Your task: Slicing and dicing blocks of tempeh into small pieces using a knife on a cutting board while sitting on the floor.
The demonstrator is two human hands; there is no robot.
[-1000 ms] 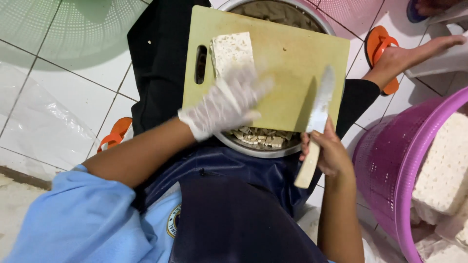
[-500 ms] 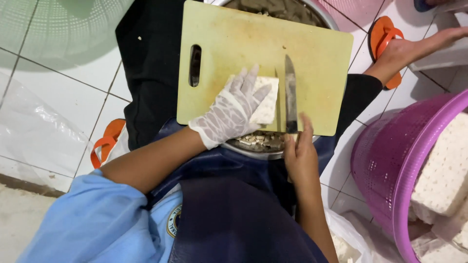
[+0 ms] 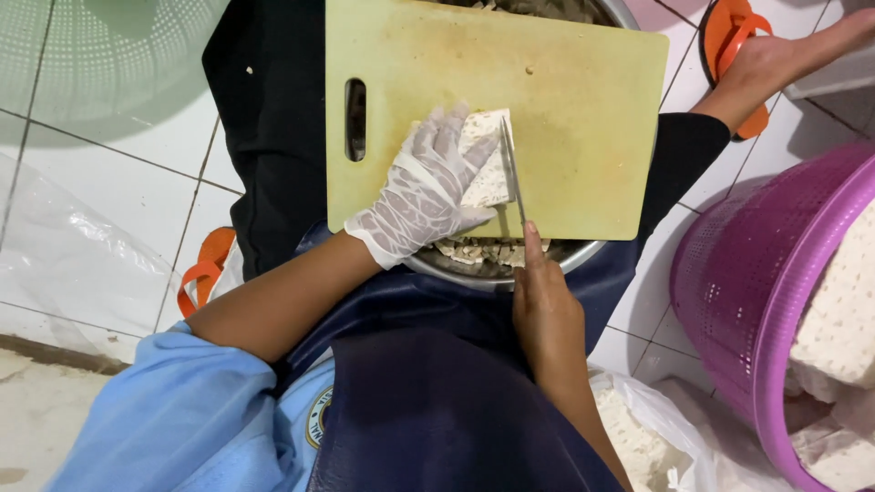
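Left hand (image 3: 428,196), in a thin clear plastic glove, lies flat with fingers spread over the pale, speckled rectangular block (image 3: 486,164), pressing it to the board rather than closing round it. Right hand (image 3: 545,314), bare, is closed round the handle of a narrow steel-bladed knife (image 3: 511,169), forefinger laid along the spine; the blade stands edge-down against the block's right side, just beside the gloved fingertips.

The block sits near the lower middle of a yellow-green plastic cutting board with a slot handle (image 3: 583,100). The board rests across a round steel bowl (image 3: 497,269), in which small cut pieces show at the near rim.

To the right stands a purple perforated plastic basket (image 3: 729,292) holding more pale blocks; a white plastic bag (image 3: 656,428) lies below it. White tiled floor surrounds.

Judgement: slicing is in hand, the cut at the block's right edge. The next stroke calls for a straight downward press with fingertips kept clear of the edge.
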